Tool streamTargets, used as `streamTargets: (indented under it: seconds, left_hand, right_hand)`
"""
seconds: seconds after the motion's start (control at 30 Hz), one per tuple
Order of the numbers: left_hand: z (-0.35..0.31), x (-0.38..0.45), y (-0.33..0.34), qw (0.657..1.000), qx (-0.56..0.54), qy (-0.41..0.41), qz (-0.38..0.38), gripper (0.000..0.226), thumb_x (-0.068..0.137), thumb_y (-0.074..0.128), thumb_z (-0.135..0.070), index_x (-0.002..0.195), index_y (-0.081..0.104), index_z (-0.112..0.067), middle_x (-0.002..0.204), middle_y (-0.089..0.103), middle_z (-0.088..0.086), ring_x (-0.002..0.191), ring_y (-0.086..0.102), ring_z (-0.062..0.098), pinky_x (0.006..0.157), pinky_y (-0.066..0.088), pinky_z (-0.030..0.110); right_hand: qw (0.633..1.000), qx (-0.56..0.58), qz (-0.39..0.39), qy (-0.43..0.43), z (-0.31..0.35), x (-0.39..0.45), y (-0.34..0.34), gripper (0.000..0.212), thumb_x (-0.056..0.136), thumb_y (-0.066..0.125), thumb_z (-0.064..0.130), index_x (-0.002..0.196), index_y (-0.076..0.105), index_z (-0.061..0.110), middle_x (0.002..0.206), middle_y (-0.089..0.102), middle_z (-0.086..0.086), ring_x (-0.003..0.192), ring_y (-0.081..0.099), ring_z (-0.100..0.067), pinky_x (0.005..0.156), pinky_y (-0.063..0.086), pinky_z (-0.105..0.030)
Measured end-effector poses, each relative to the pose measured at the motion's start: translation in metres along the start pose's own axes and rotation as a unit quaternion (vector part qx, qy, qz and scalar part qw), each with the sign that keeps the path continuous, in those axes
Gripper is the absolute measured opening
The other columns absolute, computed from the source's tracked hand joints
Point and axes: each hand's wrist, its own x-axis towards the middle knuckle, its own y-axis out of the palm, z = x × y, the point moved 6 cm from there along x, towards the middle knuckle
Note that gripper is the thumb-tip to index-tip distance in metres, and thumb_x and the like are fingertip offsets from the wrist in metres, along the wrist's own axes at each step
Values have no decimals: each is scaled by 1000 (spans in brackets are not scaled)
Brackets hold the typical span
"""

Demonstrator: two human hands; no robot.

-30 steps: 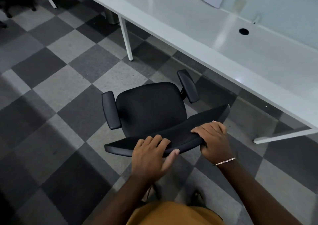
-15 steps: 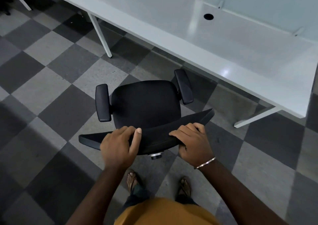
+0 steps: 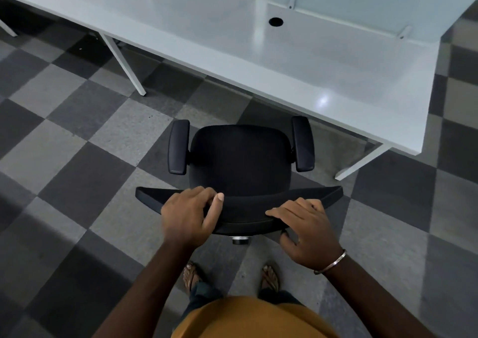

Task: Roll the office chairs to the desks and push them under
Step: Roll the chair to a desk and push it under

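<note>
A checkered floor (image 3: 85,177) of light and dark grey carpet tiles carried a black office chair (image 3: 240,161), which stood just short of a long white desk (image 3: 323,60). The desk's slanted white legs and a person's sandalled feet (image 3: 191,277) also rested on the tiles.

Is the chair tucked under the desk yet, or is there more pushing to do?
Not yet. Done: the black chair stands right in front of the white desk, seat facing it. In hand: the left hand and right hand both grip the top of its backrest. Left: the seat and armrests are not under the desk edge, so it needs pushing in.
</note>
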Motion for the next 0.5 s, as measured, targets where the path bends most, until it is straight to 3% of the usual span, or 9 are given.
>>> streamTargets:
  seconds: [0.2,0.33,0.4,0.5]
  left_hand:
    - [-30,34,21,999,7,47,19,51,108,29,-56,78,60,-30,67,53,-12,61,49,8,63,42,34]
    - [-55,64,29,997,4,72,-3,46,108,35,-53,78,61,-29,69,54,-11,65,50,9,68,42,37]
    - [-69,75,31,995,-6,99,-21,36,108,40,-47,88,66,-32,81,60,-13,78,55,10,79,42,38]
    - [-88,76,37,990,-51,116,-55,27,106,48,-40,114,72,-30,115,65,-15,115,58,10,101,37,40]
  right_hand:
    - [998,-49,-20,42,-30,-19,-9,41,91,67,60,122,68,33,106,60,18,95,55,-10,86,29,-30]
    - [992,-91,-61,68,-52,-19,-19,43,90,65,63,119,71,32,103,61,16,92,56,-14,84,27,-31]
    - [989,-103,-74,77,-64,-19,-24,43,90,65,63,119,71,32,102,61,15,91,55,-15,83,27,-32]
    - [985,-108,-95,97,-86,-14,-33,44,88,67,63,117,72,31,100,62,14,89,54,-15,81,26,-33]
